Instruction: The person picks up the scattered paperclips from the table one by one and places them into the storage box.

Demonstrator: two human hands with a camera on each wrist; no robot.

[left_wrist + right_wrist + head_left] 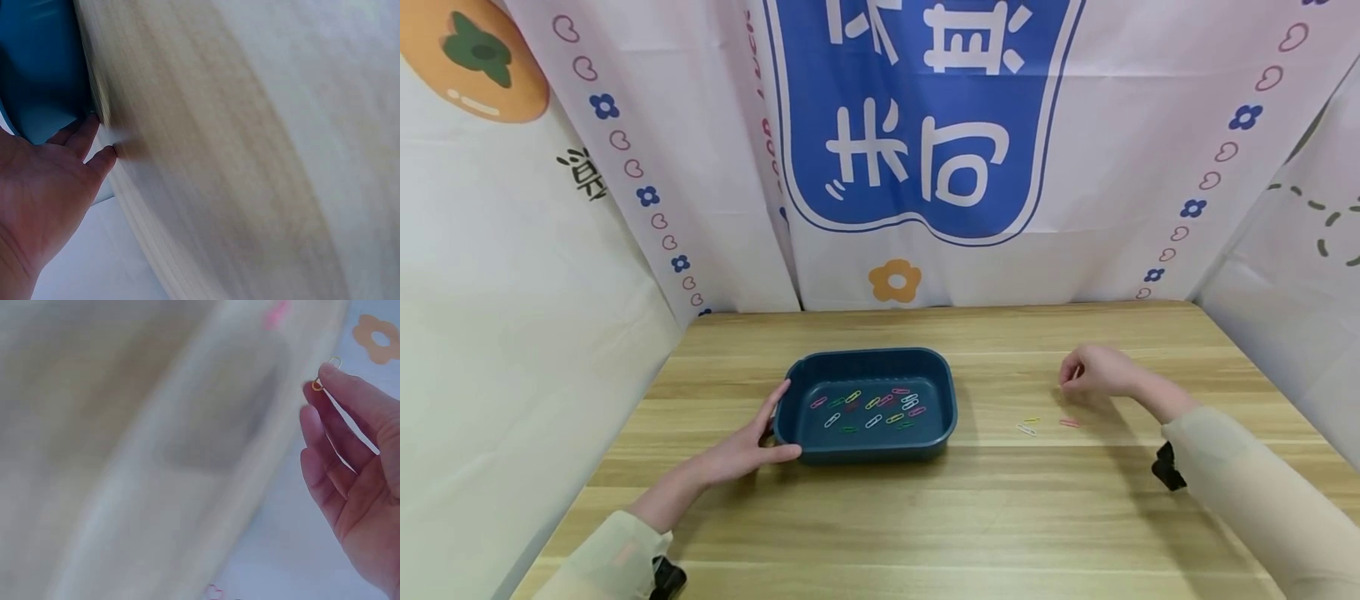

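A dark blue rectangular tray stands on the wooden table, with several coloured paper clips scattered over its floor. My left hand rests against the tray's left end, thumb along the front corner and straight index finger on the rim. To the right of the tray, my right hand is just over the table. Between thumb and index finger it pinches a yellow paper clip; the other fingers are loosely bent. Near this hand lie a pink paper clip, a yellow one and a white one.
The light wooden table reaches back to a printed cloth hanging behind it. More white cloth hangs along the left side, and another printed sheet hangs at the right.
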